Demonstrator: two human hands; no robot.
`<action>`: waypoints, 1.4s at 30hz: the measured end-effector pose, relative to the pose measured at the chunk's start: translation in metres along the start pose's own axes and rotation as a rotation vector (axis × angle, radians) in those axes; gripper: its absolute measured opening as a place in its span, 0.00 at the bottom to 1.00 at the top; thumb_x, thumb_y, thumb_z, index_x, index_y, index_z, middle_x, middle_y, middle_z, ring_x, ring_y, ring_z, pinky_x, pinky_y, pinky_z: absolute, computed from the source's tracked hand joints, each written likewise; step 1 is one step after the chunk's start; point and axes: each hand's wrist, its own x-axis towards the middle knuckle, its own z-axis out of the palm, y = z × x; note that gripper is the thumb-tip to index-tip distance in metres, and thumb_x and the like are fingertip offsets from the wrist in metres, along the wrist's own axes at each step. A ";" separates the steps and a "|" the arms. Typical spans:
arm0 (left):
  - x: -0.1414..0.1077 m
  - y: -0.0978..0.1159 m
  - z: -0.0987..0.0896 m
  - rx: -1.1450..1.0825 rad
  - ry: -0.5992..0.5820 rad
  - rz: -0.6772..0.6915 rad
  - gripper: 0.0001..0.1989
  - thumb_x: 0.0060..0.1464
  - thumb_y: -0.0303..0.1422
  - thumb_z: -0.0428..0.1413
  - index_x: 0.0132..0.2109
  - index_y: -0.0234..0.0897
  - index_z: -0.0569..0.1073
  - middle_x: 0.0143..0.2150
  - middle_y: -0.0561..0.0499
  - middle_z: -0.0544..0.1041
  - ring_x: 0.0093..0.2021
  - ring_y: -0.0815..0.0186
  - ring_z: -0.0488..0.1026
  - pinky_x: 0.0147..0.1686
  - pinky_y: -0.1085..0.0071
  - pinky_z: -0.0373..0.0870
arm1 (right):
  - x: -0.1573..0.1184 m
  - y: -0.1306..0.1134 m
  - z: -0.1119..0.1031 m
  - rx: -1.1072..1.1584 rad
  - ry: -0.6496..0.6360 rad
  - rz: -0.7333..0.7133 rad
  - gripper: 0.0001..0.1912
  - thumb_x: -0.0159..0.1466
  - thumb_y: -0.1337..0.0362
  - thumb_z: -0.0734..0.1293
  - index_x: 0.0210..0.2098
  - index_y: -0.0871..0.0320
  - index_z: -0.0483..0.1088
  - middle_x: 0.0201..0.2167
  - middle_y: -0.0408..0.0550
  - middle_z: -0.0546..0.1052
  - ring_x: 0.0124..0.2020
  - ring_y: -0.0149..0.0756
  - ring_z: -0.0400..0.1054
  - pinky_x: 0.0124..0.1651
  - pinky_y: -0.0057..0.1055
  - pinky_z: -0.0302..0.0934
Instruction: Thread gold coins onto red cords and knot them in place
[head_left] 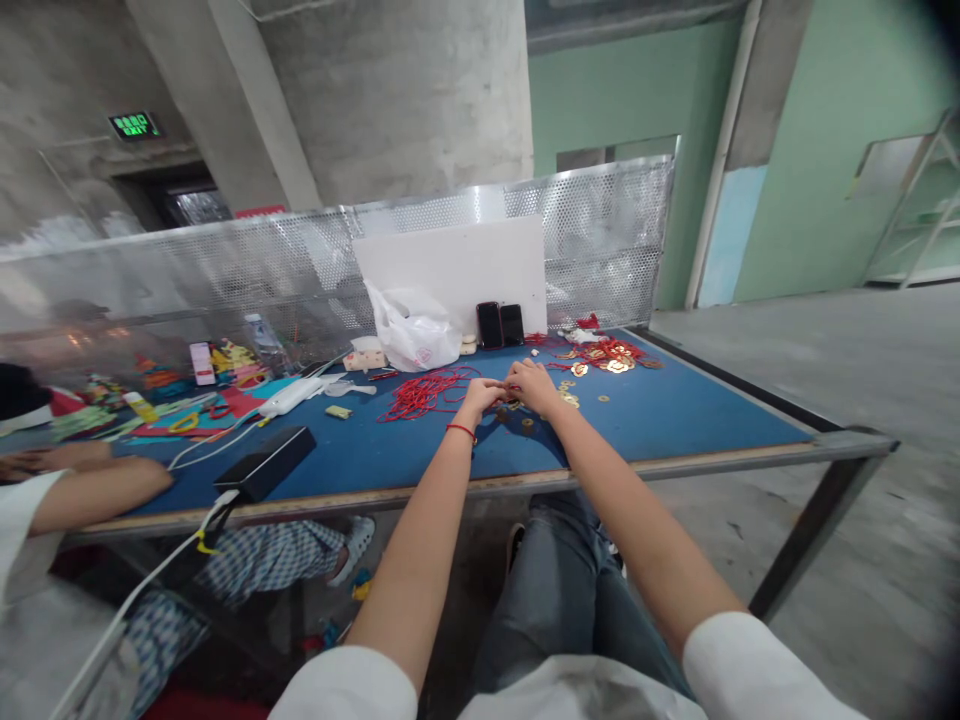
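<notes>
My left hand (482, 398) and my right hand (531, 385) meet over the blue table, fingers bent and close together. What lies between their fingertips is too small to make out. A red bracelet circles my left wrist. Left of my hands lies a pile of red cords (426, 393). Gold coin-like pieces (568, 393) lie beside my right hand, with a few more under it. Farther right is a heap of gold pieces with red cords (616, 357).
Two dark phones (499, 326) lean on a white board (457, 265), beside a white plastic bag (414, 330). A black box (266, 463) with a cable sits left, near the front edge. A person's forearm (112, 490) rests at far left, near coloured craft pieces.
</notes>
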 end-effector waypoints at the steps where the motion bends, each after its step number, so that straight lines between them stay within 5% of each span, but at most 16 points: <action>1: 0.000 0.000 0.000 0.015 -0.005 0.009 0.06 0.33 0.17 0.56 0.22 0.29 0.76 0.18 0.49 0.73 0.17 0.74 0.64 0.20 0.77 0.58 | 0.000 -0.001 0.000 -0.012 -0.018 0.002 0.09 0.64 0.63 0.63 0.35 0.56 0.75 0.40 0.52 0.71 0.44 0.40 0.59 0.43 0.34 0.49; 12: -0.001 0.001 0.001 -0.009 0.041 0.030 0.08 0.31 0.19 0.59 0.24 0.30 0.76 0.19 0.51 0.74 0.20 0.73 0.67 0.23 0.77 0.62 | 0.000 -0.006 0.002 0.083 -0.084 0.109 0.08 0.65 0.67 0.60 0.37 0.59 0.71 0.40 0.52 0.73 0.43 0.38 0.63 0.42 0.31 0.51; 26: -0.001 0.000 0.002 -0.038 0.097 0.122 0.19 0.28 0.17 0.63 0.34 0.31 0.73 0.23 0.51 0.74 0.25 0.68 0.70 0.31 0.71 0.66 | 0.006 0.004 0.021 0.321 0.024 0.264 0.05 0.59 0.70 0.64 0.33 0.60 0.72 0.32 0.49 0.76 0.33 0.33 0.66 0.35 0.25 0.53; 35: 0.004 -0.004 -0.001 0.054 0.173 0.232 0.24 0.30 0.17 0.62 0.40 0.32 0.72 0.29 0.51 0.74 0.27 0.70 0.70 0.27 0.77 0.63 | 0.007 0.001 0.016 0.832 -0.097 0.475 0.06 0.54 0.70 0.65 0.22 0.63 0.71 0.16 0.43 0.70 0.20 0.27 0.61 0.26 0.23 0.54; 42: 0.001 -0.001 0.002 -0.048 0.178 0.007 0.21 0.36 0.18 0.60 0.41 0.31 0.70 0.22 0.54 0.72 0.20 0.73 0.67 0.26 0.76 0.64 | 0.007 0.003 0.018 1.099 0.027 0.539 0.05 0.51 0.66 0.66 0.24 0.62 0.68 0.17 0.39 0.67 0.20 0.24 0.57 0.25 0.22 0.53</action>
